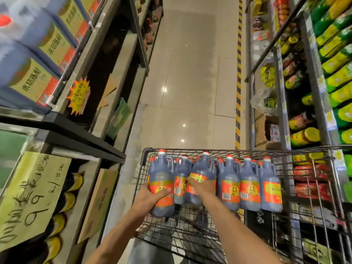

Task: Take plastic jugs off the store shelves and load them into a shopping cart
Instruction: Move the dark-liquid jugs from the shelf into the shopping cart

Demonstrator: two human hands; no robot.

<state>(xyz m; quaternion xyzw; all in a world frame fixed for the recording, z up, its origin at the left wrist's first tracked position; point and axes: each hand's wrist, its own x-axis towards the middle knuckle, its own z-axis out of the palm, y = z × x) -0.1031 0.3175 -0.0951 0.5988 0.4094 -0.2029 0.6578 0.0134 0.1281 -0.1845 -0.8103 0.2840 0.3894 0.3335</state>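
Observation:
A black wire shopping cart [146, 155] stands in the aisle below me, holding several dark plastic jugs with red caps and red-orange labels. My left hand [150, 195] grips one jug [162, 180] round its label, at the cart's left side. My right hand [200, 187] grips a second jug [202, 168] just to the right of it, fingers curled over the label. Both held jugs stand upright among the others. Three more jugs [249, 187] line up to the right inside the cart.
Shelves on the left [80, 134] carry blue boxes, a yellow starburst price tag [79, 95], a handwritten yellow sign [28, 197] and cardboard cartons. Shelves on the right [314, 73] hold green and yellow packets. The tiled aisle floor [190, 73] runs ahead beyond the cart.

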